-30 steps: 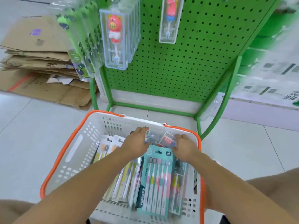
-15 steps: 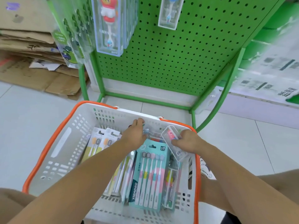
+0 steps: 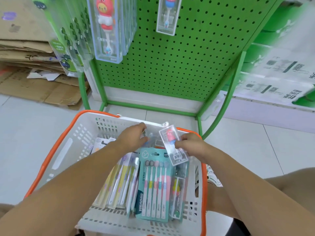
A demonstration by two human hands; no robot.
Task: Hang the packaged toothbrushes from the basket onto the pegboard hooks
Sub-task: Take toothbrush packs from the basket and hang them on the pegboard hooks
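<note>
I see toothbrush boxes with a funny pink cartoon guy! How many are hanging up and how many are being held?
Hanging on the pegboard, front showing: 2 (left box, middle box)
Held by the right hand: 1 (held box)
Total: 3
More boxes hang behind the left box, too hidden to count.

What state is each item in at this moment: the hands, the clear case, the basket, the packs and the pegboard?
Right hand: grips the clear toothbrush case.
Clear toothbrush case: lifted above the basket, tilted.
Left hand: reaching into the basket's far end; whether it holds anything cannot be told.
Basket: on the floor, still loaded with packs.
Teal multipack: lying flat in the basket.
Pegboard: partly stocked.
Hanging character toothbrush cases: on hooks.
</note>
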